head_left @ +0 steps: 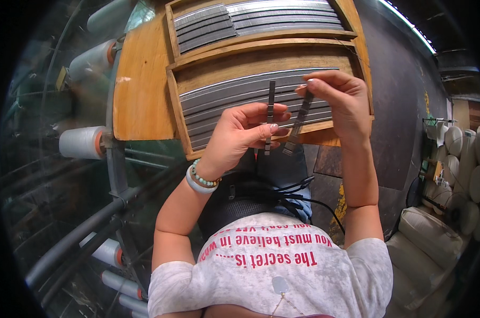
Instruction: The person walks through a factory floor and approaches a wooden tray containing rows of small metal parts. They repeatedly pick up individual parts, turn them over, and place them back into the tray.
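Observation:
My left hand grips a narrow dark metal strip between thumb and fingers, held nearly upright in the picture. To its right, my right hand pinches the top end of a second dark strip, which slants down to the left and looks blurred. The two strips are apart. Beneath both hands lies a shallow wooden tray with rows of thin grey metal pieces packed side by side. My hands cover part of those rows.
A second wooden tray of similar metal rows sits behind the first on a wooden tabletop. Left stands a metal frame with several thread cones. Wrapped white rolls lie at right, beside the dark floor.

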The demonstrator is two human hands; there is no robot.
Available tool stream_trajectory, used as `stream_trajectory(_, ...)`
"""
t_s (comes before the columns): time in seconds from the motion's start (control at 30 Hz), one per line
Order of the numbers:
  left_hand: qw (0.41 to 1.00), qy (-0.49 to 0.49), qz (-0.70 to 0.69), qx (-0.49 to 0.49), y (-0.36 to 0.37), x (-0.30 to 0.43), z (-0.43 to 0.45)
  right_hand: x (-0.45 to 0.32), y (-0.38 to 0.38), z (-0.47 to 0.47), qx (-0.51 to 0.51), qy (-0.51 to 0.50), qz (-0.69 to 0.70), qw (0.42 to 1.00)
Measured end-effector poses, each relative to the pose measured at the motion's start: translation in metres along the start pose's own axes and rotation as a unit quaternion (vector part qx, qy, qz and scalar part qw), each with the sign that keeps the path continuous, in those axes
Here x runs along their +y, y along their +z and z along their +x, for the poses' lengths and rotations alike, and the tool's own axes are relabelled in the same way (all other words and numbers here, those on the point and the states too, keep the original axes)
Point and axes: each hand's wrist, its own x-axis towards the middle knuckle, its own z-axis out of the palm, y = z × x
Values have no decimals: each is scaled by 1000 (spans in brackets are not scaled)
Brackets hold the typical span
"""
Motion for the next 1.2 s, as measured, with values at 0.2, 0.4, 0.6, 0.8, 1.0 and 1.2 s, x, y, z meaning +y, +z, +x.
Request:
stream_trajectory(0.2,999,16,24,-44,5,-1,9,22,13,-1,-2,4,-39,999)
stream_trajectory(0.4,998,45,-3,-46,3,1,14,22,30,3,-47,-69,0,997)
stream_trajectory(0.6,968,212,135,-27,0,-7,15,14,27,-7,-84,-276,-191,938)
stream_trajectory(0.8,912,314,266,-7,-3,-17,11,31,25,-9,-109,-395,-186,893)
stream_trajectory(1.0,948,252,192,-10,-1,-21,12,25,27,-18,-97,-296,-182,933)
stream_trajectory(1.2,994,73,27,-74,1,-13,15,14,22,-6,-92,-87,-35,991)
